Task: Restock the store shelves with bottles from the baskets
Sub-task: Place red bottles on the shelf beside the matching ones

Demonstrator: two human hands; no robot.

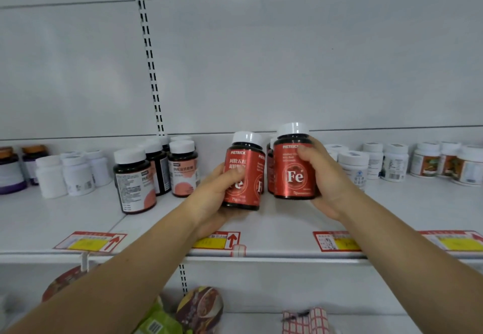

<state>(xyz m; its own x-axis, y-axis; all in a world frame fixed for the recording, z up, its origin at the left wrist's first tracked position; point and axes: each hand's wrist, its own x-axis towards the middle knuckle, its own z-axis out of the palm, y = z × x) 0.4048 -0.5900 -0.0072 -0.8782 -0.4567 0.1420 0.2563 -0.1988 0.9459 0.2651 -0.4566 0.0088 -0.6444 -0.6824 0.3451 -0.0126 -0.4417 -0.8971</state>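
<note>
Up on the white shelf (274,224), two dark bottles with red "Fe" labels and white caps sit in the person's hands, about midway along its length and well back from the front edge. The left hand (217,192) curls around the left red bottle (244,174), which tilts slightly; whether its base touches the shelf cannot be told. The right hand (324,177) wraps the right red bottle (294,163), thumb across the label, just in front of more red bottles (270,169) standing behind. Toward the left end stand pink-labelled bottles (154,171) and plain white bottles (70,174); toward the right end, white jars (386,161). Red-and-yellow price tags (90,241) line the front edge.
</note>
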